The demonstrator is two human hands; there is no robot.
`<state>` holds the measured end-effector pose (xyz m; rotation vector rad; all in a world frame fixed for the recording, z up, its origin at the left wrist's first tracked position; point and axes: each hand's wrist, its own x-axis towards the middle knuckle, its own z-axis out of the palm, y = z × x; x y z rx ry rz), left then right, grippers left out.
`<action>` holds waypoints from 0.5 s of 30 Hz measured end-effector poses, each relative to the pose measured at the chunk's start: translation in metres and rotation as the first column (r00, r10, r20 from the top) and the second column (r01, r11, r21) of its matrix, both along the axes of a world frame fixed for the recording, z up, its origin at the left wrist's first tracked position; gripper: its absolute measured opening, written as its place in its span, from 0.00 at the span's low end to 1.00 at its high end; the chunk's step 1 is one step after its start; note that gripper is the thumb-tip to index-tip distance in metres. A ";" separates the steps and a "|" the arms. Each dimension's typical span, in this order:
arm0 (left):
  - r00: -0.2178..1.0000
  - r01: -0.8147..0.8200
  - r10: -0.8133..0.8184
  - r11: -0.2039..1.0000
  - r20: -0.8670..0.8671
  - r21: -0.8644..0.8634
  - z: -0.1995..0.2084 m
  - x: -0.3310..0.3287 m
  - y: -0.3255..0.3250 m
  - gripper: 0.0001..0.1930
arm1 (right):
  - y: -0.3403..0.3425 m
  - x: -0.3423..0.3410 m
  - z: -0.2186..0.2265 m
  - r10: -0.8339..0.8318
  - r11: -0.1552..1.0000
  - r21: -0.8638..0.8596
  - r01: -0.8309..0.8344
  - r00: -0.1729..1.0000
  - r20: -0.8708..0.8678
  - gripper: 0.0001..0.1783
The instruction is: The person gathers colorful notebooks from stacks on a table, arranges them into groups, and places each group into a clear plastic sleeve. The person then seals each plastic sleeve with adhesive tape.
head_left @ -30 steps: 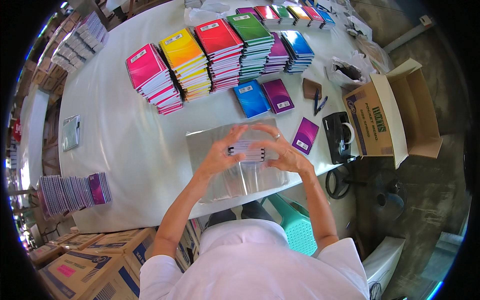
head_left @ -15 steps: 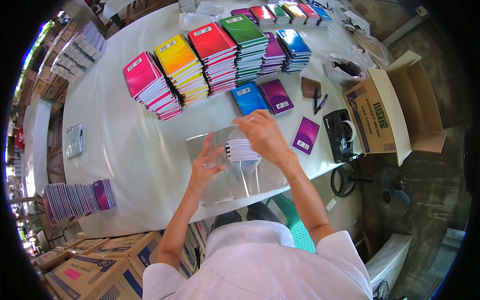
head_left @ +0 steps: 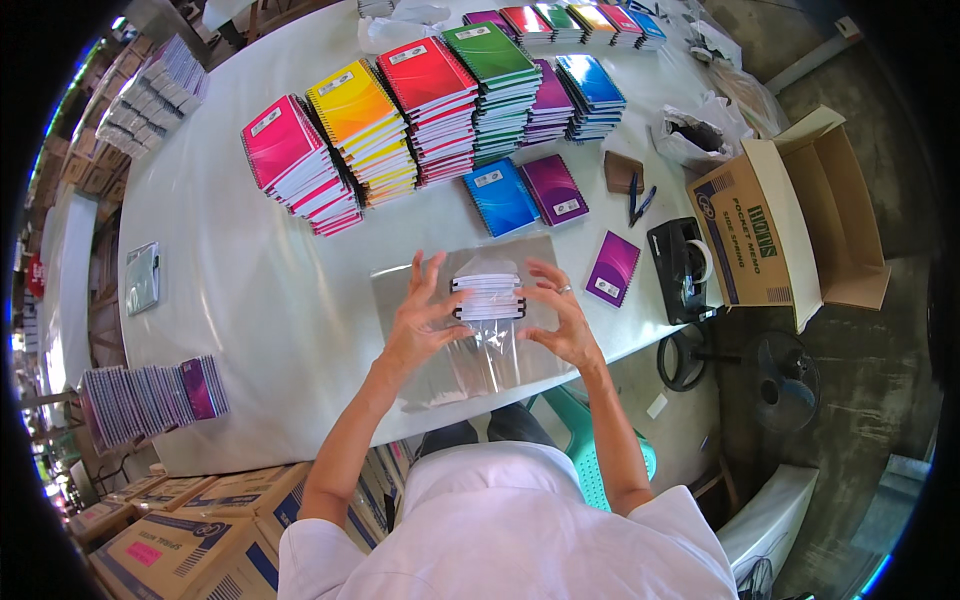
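In front of me a small stack of spiral notebooks (head_left: 487, 298) lies with its white page edges and dark spirals showing. Clear plastic film (head_left: 490, 375) covers and surrounds it on the table. My left hand (head_left: 420, 315) is at the stack's left end, its index fingertip against the end and its other fingers spread. Against the right end rest the fingertips of my right hand (head_left: 563, 318), which wears a ring; its thumb sits lower, near the film. Beyond my hands lie a blue notebook (head_left: 501, 197) and a purple notebook (head_left: 555, 188); a smaller purple notebook (head_left: 612, 268) is to the right.
Tall piles of pink (head_left: 285, 145), yellow, red and green notebooks (head_left: 490, 50) stand at the back. A black tape dispenser (head_left: 677, 270), blue-handled pliers (head_left: 640, 205) and an open carton (head_left: 750, 230) are on the right. A notebook row (head_left: 155, 400) stands at left; a fan (head_left: 785, 380) is beyond the table edge.
My right hand has come down from above the stack to its right end. My left hand has shifted slightly right, closing in on the left end.
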<state>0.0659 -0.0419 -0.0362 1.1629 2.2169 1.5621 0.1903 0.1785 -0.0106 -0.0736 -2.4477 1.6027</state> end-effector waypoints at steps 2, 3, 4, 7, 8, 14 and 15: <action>0.999 -0.032 0.033 0.998 0.029 -0.053 0.003 0.001 -0.004 0.37 | -0.011 -0.002 0.026 -0.013 0.978 0.210 0.019 0.999 -0.030 0.25; 1.000 -0.028 0.029 0.998 0.005 -0.063 0.000 0.001 -0.005 0.38 | -0.014 -0.006 0.034 0.092 0.936 0.347 -0.064 0.994 -0.063 0.24; 1.000 -0.021 0.020 0.997 -0.022 -0.068 -0.001 0.000 -0.003 0.39 | -0.012 -0.014 0.042 0.195 0.865 0.484 -0.132 0.977 -0.083 0.24; 0.998 -0.008 0.004 0.998 -0.057 -0.064 -0.008 0.006 0.002 0.38 | -0.008 -0.016 0.057 0.190 0.912 0.396 -0.104 0.965 -0.183 0.19; 0.997 -0.033 0.029 0.998 -0.070 -0.056 -0.009 0.007 0.002 0.38 | -0.007 -0.016 0.060 0.132 0.959 0.274 -0.068 0.966 -0.221 0.16; 0.917 -0.085 0.076 0.996 -0.392 -0.005 0.011 0.014 0.022 0.28 | -0.005 -0.005 0.063 0.219 0.848 0.496 -0.187 0.976 -0.007 0.15; 0.907 -0.082 0.097 0.995 -0.410 0.054 0.009 0.014 0.024 0.27 | -0.006 -0.004 0.062 0.177 0.888 0.443 -0.124 0.981 -0.080 0.15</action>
